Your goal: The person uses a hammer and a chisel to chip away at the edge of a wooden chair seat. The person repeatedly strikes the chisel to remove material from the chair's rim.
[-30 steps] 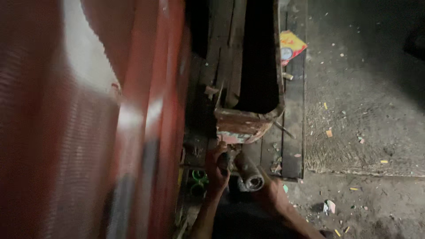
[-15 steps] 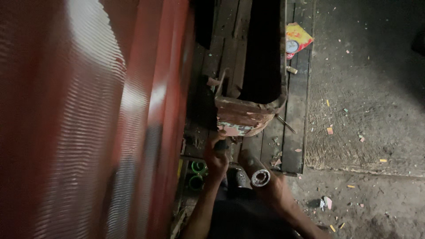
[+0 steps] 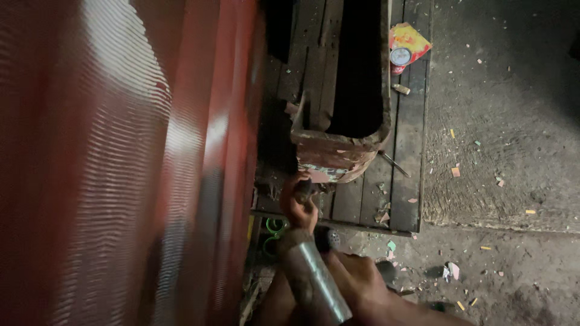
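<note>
Two hands work low in the head view: the left hand (image 3: 299, 202) grips a small dark tool (image 3: 304, 191) beside the battered metal trough (image 3: 338, 151) (on wooden planks (image 3: 405, 169)); the right hand (image 3: 356, 281) clasps a shiny metal cylinder (image 3: 314, 274).

Single head view, steeply downward, close over the hands (image 3: 326, 241).

Rough workshop — wood planks (image 3: 362, 199), dirt floor (image 3: 501, 157) w/ scraps.
</note>
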